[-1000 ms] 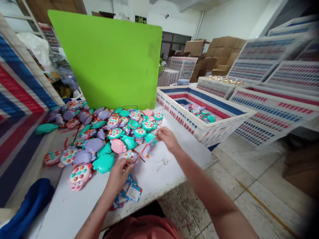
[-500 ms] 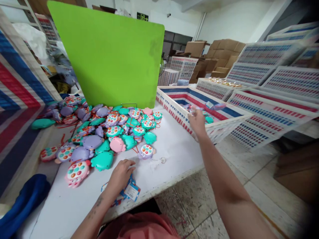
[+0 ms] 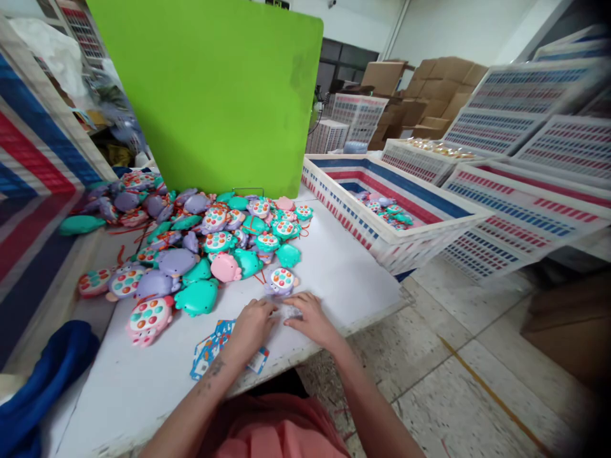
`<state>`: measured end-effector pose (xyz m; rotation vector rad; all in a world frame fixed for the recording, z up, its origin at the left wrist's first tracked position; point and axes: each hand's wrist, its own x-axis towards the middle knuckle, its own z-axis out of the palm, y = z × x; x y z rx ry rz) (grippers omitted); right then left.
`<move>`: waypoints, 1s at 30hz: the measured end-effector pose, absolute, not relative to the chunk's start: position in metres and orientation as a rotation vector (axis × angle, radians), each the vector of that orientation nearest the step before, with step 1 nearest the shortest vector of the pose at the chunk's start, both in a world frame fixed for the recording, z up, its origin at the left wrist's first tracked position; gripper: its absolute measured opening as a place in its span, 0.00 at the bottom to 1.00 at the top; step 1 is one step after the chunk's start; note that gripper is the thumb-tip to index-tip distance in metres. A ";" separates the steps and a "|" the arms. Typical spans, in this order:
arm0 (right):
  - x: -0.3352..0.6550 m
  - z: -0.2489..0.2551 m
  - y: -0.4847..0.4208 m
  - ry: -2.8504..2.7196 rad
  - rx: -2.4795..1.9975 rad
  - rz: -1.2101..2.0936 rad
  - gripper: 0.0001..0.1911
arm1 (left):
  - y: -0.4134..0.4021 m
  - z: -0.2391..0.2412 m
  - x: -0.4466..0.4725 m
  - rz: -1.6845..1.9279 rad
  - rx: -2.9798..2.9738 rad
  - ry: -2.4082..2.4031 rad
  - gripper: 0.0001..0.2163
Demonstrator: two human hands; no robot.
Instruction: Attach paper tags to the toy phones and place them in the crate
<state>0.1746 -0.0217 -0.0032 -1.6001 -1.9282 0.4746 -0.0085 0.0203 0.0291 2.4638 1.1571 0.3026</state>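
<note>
Right hand (image 3: 311, 320): brought back from basket (image 3: 439, 228) to left hand (image 3: 255, 326). Fingers: curled at clear plastic (image 3: 287, 310); grip cannot be told. Plastic best pinched by fingertips.

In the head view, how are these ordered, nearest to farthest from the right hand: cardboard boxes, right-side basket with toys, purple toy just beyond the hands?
1. Purple toy: just beyond the right hand, slightly left.
2. Basket: on the right, farther forward.
3. Cardboard boxes: far background, right.
</note>
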 end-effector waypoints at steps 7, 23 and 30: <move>0.162 -0.008 -0.025 -1.889 -1.593 0.409 0.17 | 0.020 0.026 0.004 0.217 2.515 1.194 0.11; 0.156 -0.012 -0.016 -1.676 -1.573 0.424 0.06 | 0.036 0.056 -0.038 0.644 2.378 1.488 0.08; 0.164 -0.004 -0.009 -1.384 -1.347 0.613 0.07 | 0.038 0.060 -0.045 0.698 2.270 1.397 0.06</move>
